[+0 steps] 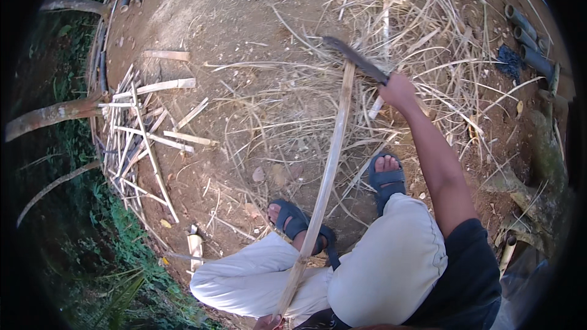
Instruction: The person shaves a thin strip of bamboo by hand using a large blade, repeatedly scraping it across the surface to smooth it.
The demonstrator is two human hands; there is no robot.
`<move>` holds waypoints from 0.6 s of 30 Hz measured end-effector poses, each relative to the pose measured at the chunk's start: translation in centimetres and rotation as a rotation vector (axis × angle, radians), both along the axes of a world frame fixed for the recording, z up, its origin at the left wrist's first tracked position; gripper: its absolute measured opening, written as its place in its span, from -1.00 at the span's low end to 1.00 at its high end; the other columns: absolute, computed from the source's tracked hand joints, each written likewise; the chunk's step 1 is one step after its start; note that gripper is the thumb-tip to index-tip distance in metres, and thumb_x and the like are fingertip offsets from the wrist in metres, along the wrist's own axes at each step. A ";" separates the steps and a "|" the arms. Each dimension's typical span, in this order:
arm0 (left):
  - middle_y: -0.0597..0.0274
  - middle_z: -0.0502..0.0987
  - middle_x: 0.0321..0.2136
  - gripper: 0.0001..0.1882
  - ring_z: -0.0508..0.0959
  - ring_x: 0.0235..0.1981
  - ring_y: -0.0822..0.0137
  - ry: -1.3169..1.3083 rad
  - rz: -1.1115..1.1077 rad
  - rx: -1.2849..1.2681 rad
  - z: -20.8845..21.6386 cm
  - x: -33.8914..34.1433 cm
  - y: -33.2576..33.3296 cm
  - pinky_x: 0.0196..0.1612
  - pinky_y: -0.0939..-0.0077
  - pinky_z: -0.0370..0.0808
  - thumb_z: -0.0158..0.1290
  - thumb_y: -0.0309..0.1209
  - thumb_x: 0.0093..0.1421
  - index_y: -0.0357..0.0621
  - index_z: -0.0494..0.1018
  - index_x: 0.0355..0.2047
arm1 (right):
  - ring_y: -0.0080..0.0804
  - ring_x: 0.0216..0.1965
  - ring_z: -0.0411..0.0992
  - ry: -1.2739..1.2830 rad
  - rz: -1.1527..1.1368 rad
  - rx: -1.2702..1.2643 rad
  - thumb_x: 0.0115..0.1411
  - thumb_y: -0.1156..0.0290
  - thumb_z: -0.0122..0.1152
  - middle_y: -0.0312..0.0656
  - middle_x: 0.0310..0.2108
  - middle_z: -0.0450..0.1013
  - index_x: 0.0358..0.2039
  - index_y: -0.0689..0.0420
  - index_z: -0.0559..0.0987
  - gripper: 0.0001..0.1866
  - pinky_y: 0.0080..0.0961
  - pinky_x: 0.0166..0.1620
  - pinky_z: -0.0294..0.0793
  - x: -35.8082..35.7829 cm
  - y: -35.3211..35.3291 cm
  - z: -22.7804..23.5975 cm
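While the right hand [398, 91] has its fingers clenched around the handle of a machete [359, 61], the left hand [267, 322], partly cut off, grasps the near end of a bamboo strip [324, 189]. The strip slants over the left trouser leg [251, 278], its far end at the blade. Bamboo pieces [147, 142] lie heaped along the dirt ground's [226, 24] left edge.

left hand [268, 322] cut off below, knife [359, 62] partly hidden by right hand [398, 91]
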State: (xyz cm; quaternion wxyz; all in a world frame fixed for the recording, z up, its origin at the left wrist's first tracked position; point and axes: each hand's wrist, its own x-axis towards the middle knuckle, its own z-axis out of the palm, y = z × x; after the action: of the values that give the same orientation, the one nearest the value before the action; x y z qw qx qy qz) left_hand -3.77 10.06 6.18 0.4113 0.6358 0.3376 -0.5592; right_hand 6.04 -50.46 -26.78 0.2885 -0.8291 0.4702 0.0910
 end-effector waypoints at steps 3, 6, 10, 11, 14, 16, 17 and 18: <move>0.53 0.22 -0.66 -0.66 0.18 -0.69 0.62 -0.089 -0.044 -0.046 -0.8 1.4 -1.1 -0.59 0.71 0.16 0.06 -0.04 0.30 -0.04 0.40 -0.38 | 0.14 -0.29 0.54 -0.255 -0.172 0.000 0.05 0.09 0.27 0.24 -0.38 0.53 -0.29 0.32 0.60 -0.53 -0.08 -0.20 0.53 -2.6 1.7 -1.4; 0.52 0.23 -0.66 -0.66 0.18 -0.69 0.62 -0.262 -0.060 -0.124 -0.2 2.9 -4.1 -0.58 0.72 0.19 0.06 -0.04 0.30 -0.04 0.40 -0.39 | 0.11 -0.30 0.56 -0.135 -0.344 -0.065 0.04 0.07 0.29 0.17 -0.38 0.56 -0.34 0.29 0.61 -0.54 -0.09 -0.17 0.55 -2.2 4.1 0.5; 0.45 0.32 -0.64 -0.64 0.26 -0.62 0.59 -0.326 -0.017 -0.242 -7.1 6.7 -9.9 -0.49 0.67 0.30 0.03 -0.05 0.32 -0.07 0.44 -0.41 | 0.06 -0.21 0.55 -0.003 -0.189 -0.117 0.07 0.11 0.30 0.18 -0.30 0.55 -0.33 0.29 0.62 -0.58 -0.12 -0.12 0.53 -2.7 4.5 1.7; 0.43 0.25 -0.67 -0.60 0.21 -0.69 0.55 -0.336 -0.011 -0.257 -7.2 7.8 -12.8 -0.59 0.63 0.23 -0.06 -0.01 0.36 -0.08 0.36 -0.40 | 0.04 -0.18 0.54 0.053 -0.149 -0.140 0.07 0.12 0.30 0.19 -0.27 0.55 -0.33 0.29 0.62 -0.58 -0.13 -0.11 0.53 -2.9 4.5 2.7; 0.44 0.17 -0.70 -0.49 0.16 -0.78 0.52 -0.287 0.046 -0.297 -12.5 9.8 -19.8 -0.72 0.59 0.15 -0.24 0.13 0.39 -0.07 0.28 -0.38 | -0.05 -0.15 0.54 -0.310 -0.080 0.011 0.16 0.10 0.25 0.19 -0.15 0.52 -0.20 0.32 0.59 -0.53 -0.21 -0.09 0.52 -1.6 5.2 5.6; 0.43 0.17 -0.70 -0.43 0.14 -0.80 0.54 -0.228 0.111 -0.398 -15.7 10.2 -23.4 -0.73 0.61 0.13 -0.32 0.20 0.37 -0.07 0.27 -0.37 | -0.13 -0.15 0.55 -0.648 -0.163 0.648 0.27 0.10 0.15 0.17 -0.18 0.54 -0.05 0.27 0.54 -0.53 -0.28 -0.06 0.51 1.3 8.3 8.0; 0.45 0.16 -0.71 -0.42 0.11 -0.81 0.56 -0.213 0.175 -0.499 -17.3 9.8 -24.6 -0.75 0.63 0.10 -0.34 0.22 0.37 -0.06 0.27 -0.37 | -0.17 -0.13 0.55 -0.704 -0.239 1.119 0.34 0.12 0.07 0.15 -0.21 0.57 0.02 0.20 0.51 -0.57 -0.33 -0.02 0.49 2.8 10.8 10.9; 0.46 0.15 -0.72 -0.40 0.08 -0.82 0.58 -0.199 0.235 -0.598 -18.8 9.3 -25.8 -0.76 0.64 0.06 -0.36 0.25 0.36 -0.06 0.26 -0.37 | -0.22 -0.24 0.55 -0.743 -0.237 1.314 0.34 0.12 0.08 0.07 -0.29 0.57 0.00 0.19 0.50 -0.59 -0.35 -0.12 0.51 4.0 13.3 12.9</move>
State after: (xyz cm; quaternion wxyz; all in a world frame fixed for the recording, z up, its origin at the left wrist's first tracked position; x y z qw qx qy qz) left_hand 5.54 -15.75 -12.61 0.6720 0.4951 0.1877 -0.5177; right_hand 10.08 -37.18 -13.85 0.8695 -0.4072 0.2772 0.0358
